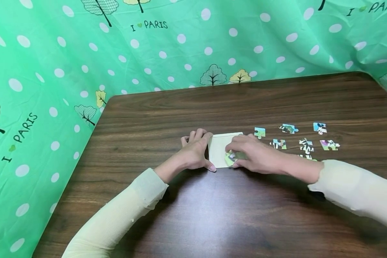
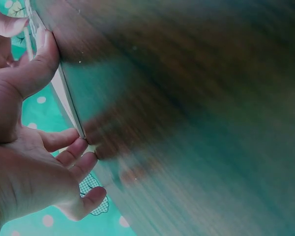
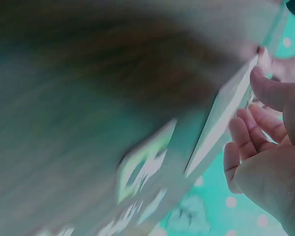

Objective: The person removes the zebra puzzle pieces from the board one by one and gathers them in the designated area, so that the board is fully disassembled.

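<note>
A shallow white square puzzle tray lies on the table. My left hand holds its left side, thumb at the near corner and fingers by the far one; the left wrist view shows this hand along the tray's edge. Over the right part of the tray, my right hand pinches a green jigsaw piece between thumb and fingers. The right wrist view has the right hand at the tray, with the pinched piece mostly hidden.
Several loose jigsaw pieces, among them a green-and-blue one and a zebra-striped one, lie right of the tray, some partly behind the right forearm. A green printed curtain hangs behind the brown wooden table.
</note>
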The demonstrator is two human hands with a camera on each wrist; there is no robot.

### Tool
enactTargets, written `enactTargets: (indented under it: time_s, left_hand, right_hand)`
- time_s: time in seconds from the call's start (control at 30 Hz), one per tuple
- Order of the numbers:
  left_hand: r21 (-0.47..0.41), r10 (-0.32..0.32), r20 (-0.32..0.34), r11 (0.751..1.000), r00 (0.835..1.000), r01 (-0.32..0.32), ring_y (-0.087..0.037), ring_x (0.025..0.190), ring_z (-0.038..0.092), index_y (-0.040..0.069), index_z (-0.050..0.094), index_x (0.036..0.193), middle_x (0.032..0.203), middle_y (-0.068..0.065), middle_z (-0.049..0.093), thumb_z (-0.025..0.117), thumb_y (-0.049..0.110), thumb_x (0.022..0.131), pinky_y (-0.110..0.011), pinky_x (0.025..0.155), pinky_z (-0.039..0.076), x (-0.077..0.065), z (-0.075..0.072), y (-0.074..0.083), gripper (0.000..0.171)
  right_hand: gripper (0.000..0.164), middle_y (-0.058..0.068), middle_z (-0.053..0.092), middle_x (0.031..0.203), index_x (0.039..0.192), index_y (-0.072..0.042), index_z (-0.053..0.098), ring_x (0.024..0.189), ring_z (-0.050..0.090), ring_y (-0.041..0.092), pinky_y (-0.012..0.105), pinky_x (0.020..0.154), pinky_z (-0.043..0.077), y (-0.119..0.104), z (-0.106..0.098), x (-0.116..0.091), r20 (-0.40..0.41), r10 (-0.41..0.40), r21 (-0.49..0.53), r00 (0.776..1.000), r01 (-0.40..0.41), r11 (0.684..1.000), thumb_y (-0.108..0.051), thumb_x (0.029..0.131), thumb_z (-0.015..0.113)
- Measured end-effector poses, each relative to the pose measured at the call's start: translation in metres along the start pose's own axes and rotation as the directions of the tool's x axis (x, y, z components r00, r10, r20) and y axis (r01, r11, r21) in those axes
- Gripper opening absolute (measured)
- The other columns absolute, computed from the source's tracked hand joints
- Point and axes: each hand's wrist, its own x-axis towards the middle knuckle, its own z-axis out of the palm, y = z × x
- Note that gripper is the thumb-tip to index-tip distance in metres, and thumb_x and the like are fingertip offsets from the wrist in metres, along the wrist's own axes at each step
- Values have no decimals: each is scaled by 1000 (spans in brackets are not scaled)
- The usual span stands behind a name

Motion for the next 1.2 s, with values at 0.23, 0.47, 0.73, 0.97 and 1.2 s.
enactTargets:
  time_s: [0.23, 0.47, 0.73, 0.97, 1.2]
  left_hand:
    - [-8, -4, 9, 1000, 1000, 4, -24, 127, 28, 16, 34, 145, 142, -4, 32, 89, 46, 56, -51, 104, 18, 0, 0, 1, 109]
    - [-21, 2, 17, 1000, 1000, -2, -24, 127, 28, 16, 33, 145, 143, -4, 31, 89, 46, 57, -52, 104, 17, -1, -1, 1, 109]
    - [-27, 0, 22, 1000, 1000, 1, -24, 127, 27, 16, 32, 146, 144, -4, 30, 88, 46, 58, -52, 105, 16, -2, -2, 0, 109]
    - [-22, -1, 17, 1000, 1000, 2, -24, 126, 27, 16, 33, 146, 143, -4, 30, 88, 46, 58, -51, 105, 16, -3, -2, -2, 108]
    - [-8, 4, 31, 1000, 1000, -4, -25, 129, 26, 17, 32, 146, 145, -5, 29, 86, 48, 59, -53, 104, 18, -4, -1, -2, 107]
  right_hand:
    - [39, -9, 59, 92, 108, -12, 67, 86, 52, 12, 35, 78, 42, 28, -35, -48, -119, 83, -55, 989, -90, 994, -7, 73, 82]
    - [42, -12, 59, 91, 105, -14, 68, 82, 52, 6, 25, 68, 44, 57, -54, -103, -160, 163, -200, 973, -194, 960, -9, 67, 85]
    - [41, -10, 54, 83, 101, -14, 69, 73, 46, -1, 22, 60, 40, 79, -65, -151, -117, 355, -258, 928, -373, 891, -11, 64, 87]
    - [44, -12, 51, 76, 96, -8, 67, 67, 42, -5, 23, 57, 41, 91, -67, -167, -85, 371, -301, 925, -378, 875, -10, 58, 89]
    - [50, -9, 51, 78, 103, -4, 67, 69, 43, 1, 25, 57, 40, 89, -66, -164, -64, 352, -342, 934, -351, 871, -13, 59, 89]
